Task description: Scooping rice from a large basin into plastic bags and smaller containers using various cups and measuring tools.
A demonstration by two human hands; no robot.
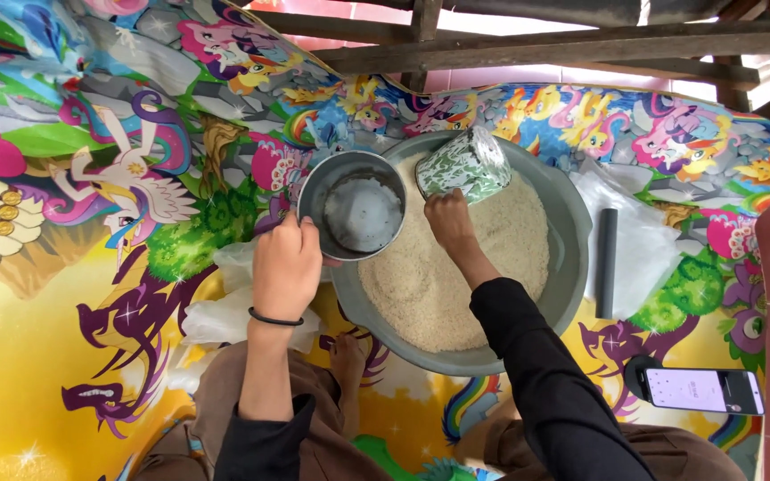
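My left hand grips the near rim of a round metal pot that holds a little white rice and rests on the left edge of a big grey basin. The basin is heaped with white rice. My right hand holds a green-and-white patterned tin cup, tipped on its side over the rice at the far part of the basin. A black band circles my left wrist.
A bright cartoon-printed mat covers the floor. Clear plastic bags lie left of the basin and more plastic with a dark tube lies right. A phone rests at lower right. Wooden beams stand beyond.
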